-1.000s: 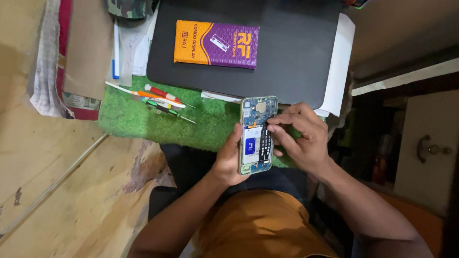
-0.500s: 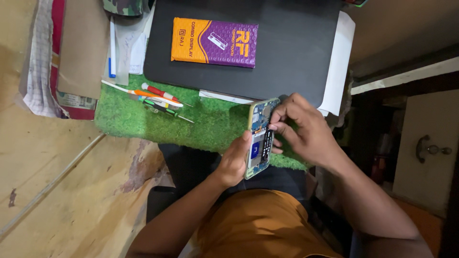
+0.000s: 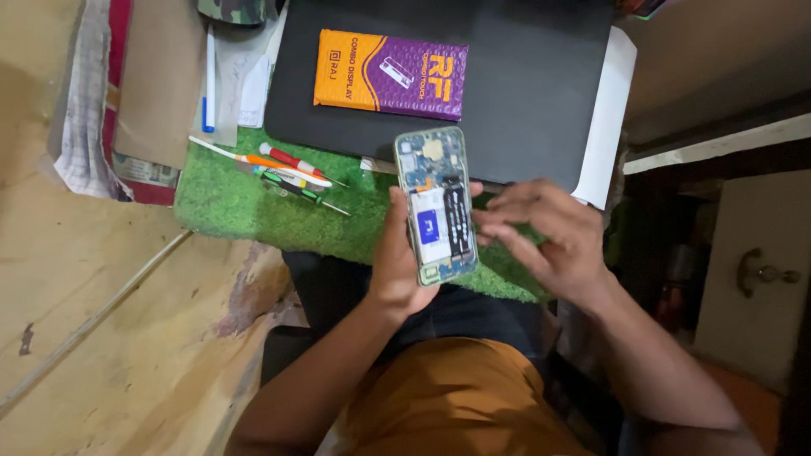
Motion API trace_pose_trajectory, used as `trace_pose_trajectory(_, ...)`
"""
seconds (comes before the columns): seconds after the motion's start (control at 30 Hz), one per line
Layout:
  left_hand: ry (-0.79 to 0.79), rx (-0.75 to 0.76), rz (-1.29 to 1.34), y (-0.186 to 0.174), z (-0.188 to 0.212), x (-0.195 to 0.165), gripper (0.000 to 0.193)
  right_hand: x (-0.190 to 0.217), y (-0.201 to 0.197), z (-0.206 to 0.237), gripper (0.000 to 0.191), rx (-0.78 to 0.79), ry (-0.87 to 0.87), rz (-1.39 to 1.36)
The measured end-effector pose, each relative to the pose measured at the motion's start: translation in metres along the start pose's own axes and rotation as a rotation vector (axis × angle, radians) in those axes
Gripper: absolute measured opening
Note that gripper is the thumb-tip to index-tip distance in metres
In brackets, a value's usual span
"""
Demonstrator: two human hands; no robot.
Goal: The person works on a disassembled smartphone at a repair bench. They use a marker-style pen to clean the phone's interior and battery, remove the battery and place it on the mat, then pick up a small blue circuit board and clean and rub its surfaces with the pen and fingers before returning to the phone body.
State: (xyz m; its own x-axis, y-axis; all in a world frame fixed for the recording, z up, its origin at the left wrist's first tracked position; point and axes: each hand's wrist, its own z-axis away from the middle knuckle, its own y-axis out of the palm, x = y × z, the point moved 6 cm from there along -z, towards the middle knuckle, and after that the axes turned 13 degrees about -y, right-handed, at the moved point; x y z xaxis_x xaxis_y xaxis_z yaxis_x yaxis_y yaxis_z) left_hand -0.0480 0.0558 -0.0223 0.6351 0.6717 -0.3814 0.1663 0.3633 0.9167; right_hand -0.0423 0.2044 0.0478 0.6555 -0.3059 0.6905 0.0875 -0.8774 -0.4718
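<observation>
Opened phone [image 3: 436,205] now raised more upright in left hand [image 3: 397,262], top end nearer black mat than before. Right hand [image 3: 541,236] drawn back from phone's right edge; fingers [image 3: 498,221] now spread, only tips near edge, where earlier they pressed on exposed board.

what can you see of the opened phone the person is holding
The phone has its back cover off, baring a blue circuit board at the top, a pale battery with a blue label in the middle, a black strip down its right side and a smaller board at the bottom. Its frame looks pale greenish. It is held upright above the green mat, gripped from the left by the left hand; the right hand has its fingertips at its right edge.
</observation>
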Motion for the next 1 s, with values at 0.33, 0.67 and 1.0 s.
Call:
trace_pose_trajectory(0.33, 0.075, -0.165, 0.118, -0.007, -0.002, 0.001, 0.074, 0.032, 0.007, -0.014, 0.024, 0.228, -0.284, 0.331)
trace_pose_trajectory(0.67, 0.079, -0.254, 0.001, -0.003, 0.001, 0.003, 0.075, 0.036, 0.008, -0.016, 0.023, 0.213, -0.367, 0.41)
trace_pose_trajectory(1.0, 0.033, -0.262, -0.105, -0.003, 0.005, 0.01, 0.084, 0.034, 0.015, -0.008, 0.021, 0.204, -0.433, 0.537)
